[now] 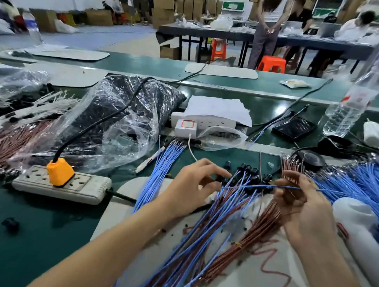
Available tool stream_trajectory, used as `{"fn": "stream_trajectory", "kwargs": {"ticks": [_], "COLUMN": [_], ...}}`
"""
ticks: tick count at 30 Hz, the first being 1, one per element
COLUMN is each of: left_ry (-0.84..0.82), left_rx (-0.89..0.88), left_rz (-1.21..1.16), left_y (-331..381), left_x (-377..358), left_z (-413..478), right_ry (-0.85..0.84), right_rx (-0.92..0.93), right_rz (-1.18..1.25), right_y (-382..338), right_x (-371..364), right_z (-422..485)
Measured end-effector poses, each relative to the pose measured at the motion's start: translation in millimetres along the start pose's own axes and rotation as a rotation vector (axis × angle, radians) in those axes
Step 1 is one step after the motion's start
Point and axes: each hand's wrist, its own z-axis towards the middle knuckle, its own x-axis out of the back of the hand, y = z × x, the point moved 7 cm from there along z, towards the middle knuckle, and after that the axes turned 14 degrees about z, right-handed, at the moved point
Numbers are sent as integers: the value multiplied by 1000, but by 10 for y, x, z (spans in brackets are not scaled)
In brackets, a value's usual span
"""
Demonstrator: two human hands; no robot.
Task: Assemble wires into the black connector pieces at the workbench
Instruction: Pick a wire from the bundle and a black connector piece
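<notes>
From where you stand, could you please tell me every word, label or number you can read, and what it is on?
Nothing here can be read clearly.
Water bottle label: red print, too blurred.
Cardboard boxes: dark print, too blurred.
White adapter: only a red outline, no legible text.
Green sign: too small.

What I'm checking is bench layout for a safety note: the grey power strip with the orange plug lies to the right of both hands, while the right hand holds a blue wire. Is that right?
Not quite. The head view shows the power strip with the orange plug lying to the left of both hands, not the right. The right hand does hold a blue wire.
</notes>
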Motion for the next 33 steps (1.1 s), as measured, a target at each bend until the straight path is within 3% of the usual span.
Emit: {"fn": "stream_trajectory", "kwargs": {"ticks": [5,10,14,18,22,27,33], "left_ry": [133,41,-105,-20,65,159,142], "left_rx": [55,109,24,-25,-28,-65,-36], "left_rz": [-55,-72,-12,-53,-192,-192,-205], "left_y": [-136,-185,-125,-68,-27,-2,-21], "left_x": [12,-74,-191,-131,-66,9,4], "left_z": [-46,-56,-46,-54,-74,-84,-75], "right_ry": [19,-10,-194,-314,-314,-271,-397], "right_rx": [12,51,100,184,174,424,769], "right_rz": [46,22,-154,-589,-559,-437,-582], "right_y": [11,-7,57,240,349,28,-102], "right_x": [9,-64,-242,-313,-331,-388,-523], "right_z": [-20,-103,-168,-267,-287,-351,-636]}}
